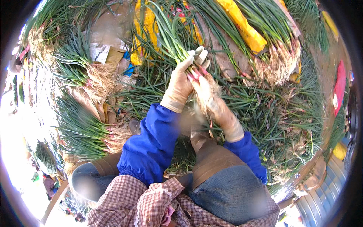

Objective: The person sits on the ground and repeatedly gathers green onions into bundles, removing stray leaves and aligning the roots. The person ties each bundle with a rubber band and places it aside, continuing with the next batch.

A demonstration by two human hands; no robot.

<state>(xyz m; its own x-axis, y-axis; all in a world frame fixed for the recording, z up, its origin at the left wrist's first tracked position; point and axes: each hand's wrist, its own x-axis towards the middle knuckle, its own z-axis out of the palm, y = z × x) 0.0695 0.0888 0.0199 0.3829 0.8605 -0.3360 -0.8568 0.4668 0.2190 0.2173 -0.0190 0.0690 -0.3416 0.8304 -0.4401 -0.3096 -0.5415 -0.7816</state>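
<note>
My left hand point(184, 75), in a pale soiled glove, is closed around a small bunch of green onions point(173, 39) with long green leaves and pinkish-red stem bases. The leaves point up and away from me. Just below and to the right, my right hand point(217, 103), gloved too, is at the bunch's shaggy roots point(208, 89), its fingertips near the stem bases. Whether those fingers grip the roots or only touch them is unclear. Both hands are above my knees, over loose onion leaves.
Bundles of rooted green onions lie at left point(85, 139), upper left point(97, 76) and upper right point(278, 54). A heap of loose green onions point(272, 124) spreads on the right. Yellow plastic packaging point(245, 27) lies beyond my hands. Corrugated metal sheet point(320, 193) is at lower right.
</note>
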